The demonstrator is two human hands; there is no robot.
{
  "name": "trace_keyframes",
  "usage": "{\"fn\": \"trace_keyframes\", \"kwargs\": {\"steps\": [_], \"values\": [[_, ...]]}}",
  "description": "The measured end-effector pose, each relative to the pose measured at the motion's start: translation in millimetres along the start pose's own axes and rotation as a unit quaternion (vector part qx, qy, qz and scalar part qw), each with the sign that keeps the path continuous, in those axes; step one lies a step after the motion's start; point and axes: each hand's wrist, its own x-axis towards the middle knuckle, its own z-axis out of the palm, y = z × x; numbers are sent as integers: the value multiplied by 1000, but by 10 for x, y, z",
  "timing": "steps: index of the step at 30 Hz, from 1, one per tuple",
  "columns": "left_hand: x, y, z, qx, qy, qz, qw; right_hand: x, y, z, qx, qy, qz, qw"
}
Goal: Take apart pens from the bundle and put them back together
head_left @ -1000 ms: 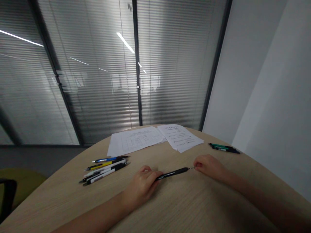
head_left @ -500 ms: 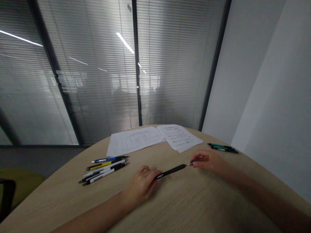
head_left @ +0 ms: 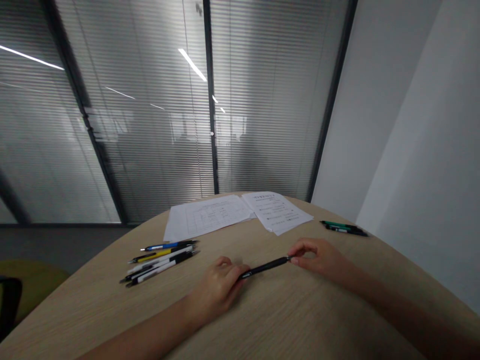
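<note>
A black pen (head_left: 267, 265) lies slantwise between my two hands, just over the table. My left hand (head_left: 222, 285) is closed around its near end, which is hidden by the fingers. At the far end, the thumb and fingers of my right hand (head_left: 311, 254) pinch the pen's tip (head_left: 289, 258). The fingers partly cover that tip, and whether it is seated against the barrel is too small to tell.
Several pens (head_left: 161, 262), blue, yellow and white with black, lie in a row on the round table (head_left: 258, 320) at left. Green and black pens (head_left: 344, 228) lie at right. Printed sheets (head_left: 210, 217) rest at the back, before glass with blinds (head_left: 270, 100).
My right hand has moved left and slightly down to the barrel's end. The thin metal part that showed between the barrel and my fingers is now covered. My left hand has stayed put.
</note>
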Motion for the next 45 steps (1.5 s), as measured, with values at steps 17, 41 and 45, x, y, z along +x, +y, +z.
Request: {"fn": "trace_keyframes", "kwargs": {"steps": [17, 41, 45], "values": [[-10, -18, 10, 14, 9, 20, 1000, -4, -19, 98, -17, -9, 29, 999], [-23, -13, 4, 14, 4, 17, 1000, 19, 49, 85, 140, -98, 57, 984], [-44, -25, 14, 13, 7, 22, 1000, 37, 83, 124, 146, -97, 79, 981]]}}
